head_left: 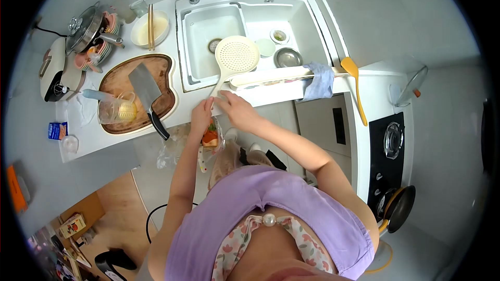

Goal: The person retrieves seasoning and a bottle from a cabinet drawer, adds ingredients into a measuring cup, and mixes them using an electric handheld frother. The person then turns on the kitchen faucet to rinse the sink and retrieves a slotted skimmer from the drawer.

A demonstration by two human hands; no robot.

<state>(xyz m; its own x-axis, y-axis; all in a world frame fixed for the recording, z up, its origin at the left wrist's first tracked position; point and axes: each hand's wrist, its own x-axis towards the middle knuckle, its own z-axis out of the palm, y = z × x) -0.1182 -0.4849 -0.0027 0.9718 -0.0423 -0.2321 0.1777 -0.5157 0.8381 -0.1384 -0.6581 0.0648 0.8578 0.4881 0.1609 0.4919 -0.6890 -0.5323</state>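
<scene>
A cream skimmer [237, 54] with a round perforated head is held over the sink's front edge, its handle pointing toward me. My left hand [202, 118] is closed around the lower end of that handle. Just right of it, my right hand [239, 110] has its fingers stretched toward the handle, apart from one another; whether they touch it I cannot tell. Beyond the right hand, a long white tray-like piece [268, 77] lies along the sink's front rim. A blue cloth [319, 80] drapes over its right end.
Left of the double sink [190, 36], a cleaver [146, 86] and a clear cup [117, 110] rest on a wooden cutting board [112, 80]. Chopsticks lie across a white bowl [139, 32]. A metal bowl [288, 58] sits in the right basin. A yellow spatula [357, 91] overhangs the right counter.
</scene>
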